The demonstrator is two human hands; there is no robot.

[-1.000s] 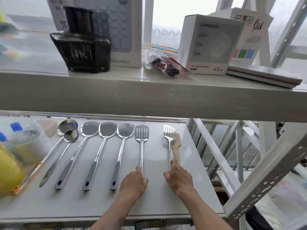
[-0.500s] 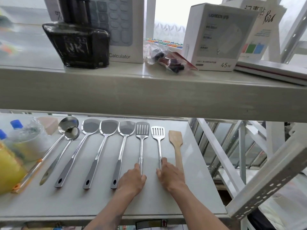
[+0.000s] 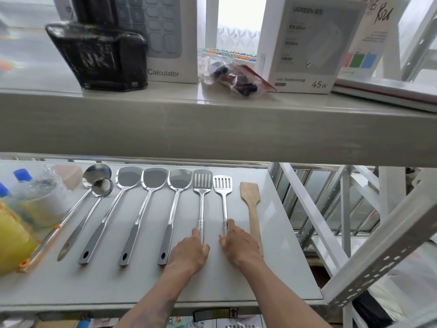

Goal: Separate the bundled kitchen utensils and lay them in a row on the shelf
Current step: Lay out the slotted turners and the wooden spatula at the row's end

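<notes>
Several utensils lie side by side on the lower shelf, handles toward me. From the left: two ladles, three solid steel turners, a slotted turner, a smaller slotted turner and a wooden spatula. My left hand rests over the handle end of the larger slotted turner. The handle end of the smaller slotted turner lies under my right hand, just left of the wooden spatula's handle. Both handle ends are hidden under my hands.
Plastic bottles with blue caps and a yellow container crowd the shelf's left end. The upper shelf overhangs, carrying a black ink bottle, a calculator box and a white charger box. Open shelf framing stands to the right.
The smaller slotted turner, which lay over the wooden spatula, has been slid left off it and now lies next to the larger slotted turner. My right hand moved left with it.
</notes>
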